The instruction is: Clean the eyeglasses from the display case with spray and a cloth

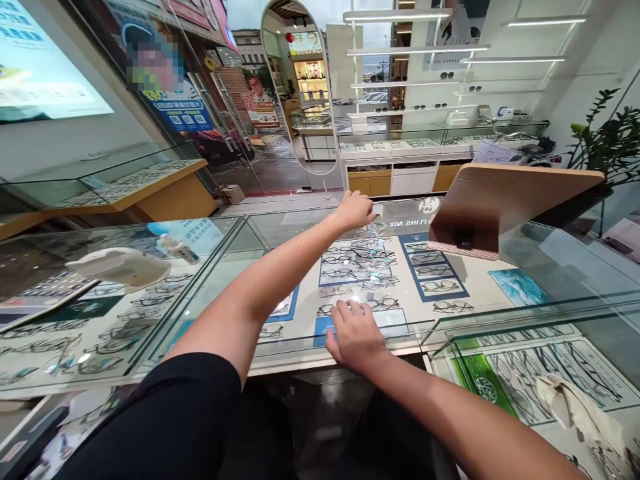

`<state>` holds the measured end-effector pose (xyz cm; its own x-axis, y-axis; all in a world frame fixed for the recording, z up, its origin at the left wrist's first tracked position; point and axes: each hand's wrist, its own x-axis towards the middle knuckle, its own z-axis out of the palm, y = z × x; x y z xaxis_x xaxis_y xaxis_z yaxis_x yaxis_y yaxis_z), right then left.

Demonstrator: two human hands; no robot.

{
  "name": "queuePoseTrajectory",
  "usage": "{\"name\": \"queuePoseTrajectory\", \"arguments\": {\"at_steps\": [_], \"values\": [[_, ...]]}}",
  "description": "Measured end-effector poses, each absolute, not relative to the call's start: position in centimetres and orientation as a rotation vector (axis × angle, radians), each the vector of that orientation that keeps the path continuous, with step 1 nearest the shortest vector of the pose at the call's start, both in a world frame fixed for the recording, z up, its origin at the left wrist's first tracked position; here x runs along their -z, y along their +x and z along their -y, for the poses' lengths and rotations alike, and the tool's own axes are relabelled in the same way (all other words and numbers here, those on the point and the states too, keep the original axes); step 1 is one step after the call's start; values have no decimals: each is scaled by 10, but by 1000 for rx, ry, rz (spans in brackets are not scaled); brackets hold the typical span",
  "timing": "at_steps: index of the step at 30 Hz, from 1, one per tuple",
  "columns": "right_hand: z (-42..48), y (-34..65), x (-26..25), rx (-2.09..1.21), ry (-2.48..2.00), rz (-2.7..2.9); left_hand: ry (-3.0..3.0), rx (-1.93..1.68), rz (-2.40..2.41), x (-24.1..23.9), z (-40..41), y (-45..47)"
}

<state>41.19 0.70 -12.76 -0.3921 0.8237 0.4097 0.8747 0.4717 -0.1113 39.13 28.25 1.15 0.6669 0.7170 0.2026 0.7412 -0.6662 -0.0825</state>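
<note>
My left hand [355, 210] reaches far across the glass display counter [280, 230] to its back edge. Its fingers are curled closed, and what they hold is hidden. My right hand [356, 335] lies flat on the glass near the counter's front edge, fingers stretched out and holding nothing. Under the glass, rows of eyeglass frames [357, 263] lie on blue and white printed cards. My left arm wears a black sleeve.
A wood-backed tilted stand [500, 207] sits on the counter at the right. A crumpled white cloth [575, 407] lies on the right glass case. A white object [120, 267], a spray bottle [175, 248] and a calculator [50, 287] are at the left. An oval mirror [300, 87] and display shelves stand behind.
</note>
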Motion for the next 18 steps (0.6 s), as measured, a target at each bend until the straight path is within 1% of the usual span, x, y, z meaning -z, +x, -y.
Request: {"name": "queuePoseTrajectory", "arguments": {"at_steps": [2, 5, 7, 10, 14, 18], "values": [[-6, 413, 127, 154, -1427, 2337, -2772, 397, 1089, -21, -245, 368], [-3, 414, 128, 169, -1438, 2334, -2925, 572, 1045, -32, -174, 321], [-1, 415, 130, 205, -1403, 2327, -3065, 644, 1054, -36, -124, 285], [1, 417, 133, 266, -1372, 2309, -3226, 653, 1137, -38, -54, 228], [4, 421, 135, 353, -1337, 2344, -3327, 457, 1489, -29, 14, 146], [5, 426, 140, 443, -1299, 2354, -3458, 102, 1923, 7, 45, 53]]}}
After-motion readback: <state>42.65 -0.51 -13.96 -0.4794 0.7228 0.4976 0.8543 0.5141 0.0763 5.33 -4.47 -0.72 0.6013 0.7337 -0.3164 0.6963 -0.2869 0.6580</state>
